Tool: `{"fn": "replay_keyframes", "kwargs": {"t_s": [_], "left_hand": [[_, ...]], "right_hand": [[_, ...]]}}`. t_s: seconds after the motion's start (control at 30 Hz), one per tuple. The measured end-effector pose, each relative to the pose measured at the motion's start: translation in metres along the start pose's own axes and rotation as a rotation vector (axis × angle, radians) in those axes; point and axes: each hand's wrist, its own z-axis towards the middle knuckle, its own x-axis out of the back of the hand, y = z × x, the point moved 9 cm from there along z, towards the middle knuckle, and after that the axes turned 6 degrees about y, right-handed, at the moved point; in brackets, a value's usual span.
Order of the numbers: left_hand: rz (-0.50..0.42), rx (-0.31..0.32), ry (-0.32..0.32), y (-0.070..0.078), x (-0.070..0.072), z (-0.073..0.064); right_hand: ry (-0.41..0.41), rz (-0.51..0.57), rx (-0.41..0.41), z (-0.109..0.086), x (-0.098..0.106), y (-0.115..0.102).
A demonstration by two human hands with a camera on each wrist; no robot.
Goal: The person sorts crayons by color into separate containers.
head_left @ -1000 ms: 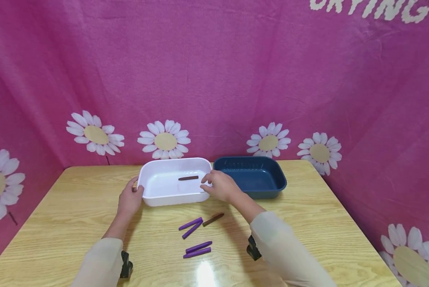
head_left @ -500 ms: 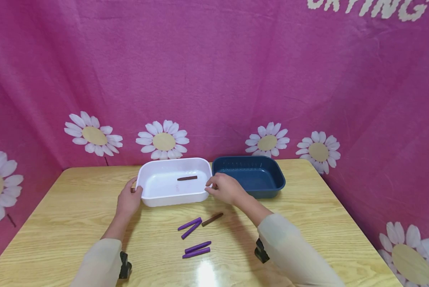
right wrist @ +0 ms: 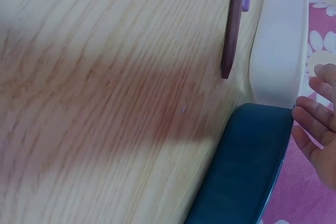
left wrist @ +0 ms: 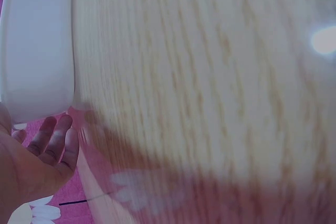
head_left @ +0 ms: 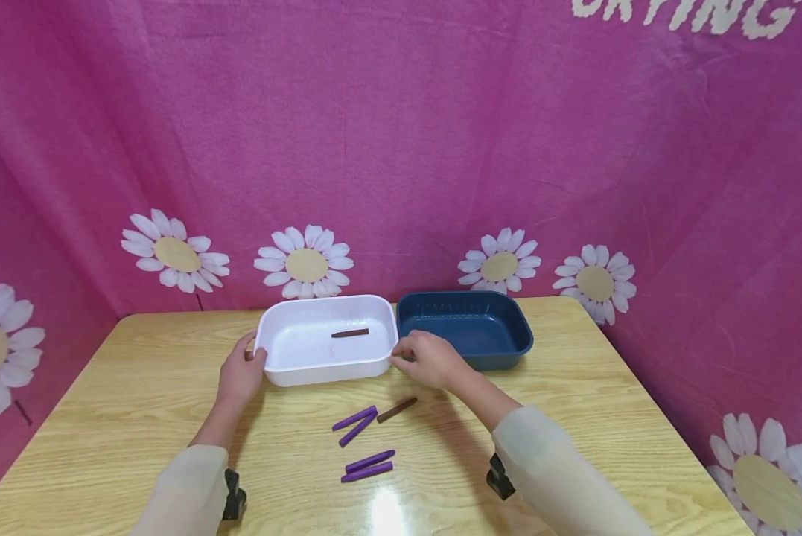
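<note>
A white tray [head_left: 330, 374] stands at the back of the table with one brown crayon [head_left: 350, 333] lying in it. My left hand [head_left: 241, 376] rests against its left end, thumb by the rim. In the left wrist view the loosely bent fingers are beside the tray's corner. At the right front corner of the white tray is my right hand [head_left: 429, 359], its fingertips close to the rim and the hand in front of a dark blue tray [head_left: 501, 362]. A second brown crayon [head_left: 397, 410] and several purple crayons [head_left: 368, 473] lie on the table in front.
The two trays stand side by side on the wooden table [head_left: 575, 417]. Behind them hangs a pink cloth [head_left: 401, 149] with a daisy print. Each wrist carries a black camera mount [head_left: 235, 495].
My right hand has drawn back from over the white tray's right rim, moving slightly right and nearer to me. The left hand, trays and crayons look the same.
</note>
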Motion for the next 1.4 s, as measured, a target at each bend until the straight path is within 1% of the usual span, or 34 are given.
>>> {"fn": "replay_keyframes", "kwargs": {"t_s": [0.1, 0.33, 0.6, 0.77, 0.97, 1.23, 1.4], "left_hand": [[0.0, 0.002, -0.003, -0.001, 0.0, 0.0], [-0.002, 0.004, -0.003, -0.002, 0.0, 0.0], [-0.009, -0.004, -0.001, -0.002, 0.0, 0.002], [-0.011, 0.013, -0.015, -0.003, -0.001, 0.002], [-0.01, 0.005, -0.007, -0.002, -0.001, 0.002], [-0.013, 0.0, 0.0, -0.002, -0.001, 0.001], [-0.007, -0.004, 0.006, -0.002, 0.0, 0.001]], "right_hand": [[-0.006, 0.007, -0.005, -0.003, -0.002, 0.001], [0.001, 0.006, 0.034, -0.01, -0.003, -0.001], [0.009, 0.013, 0.04, -0.018, -0.006, 0.0], [-0.026, 0.016, 0.018, -0.026, -0.013, 0.005], [-0.072, 0.005, -0.021, -0.033, -0.021, 0.011], [-0.099, 0.003, 0.0, -0.04, -0.03, 0.013], [-0.102, -0.014, 0.039, -0.043, -0.034, 0.013]]}}
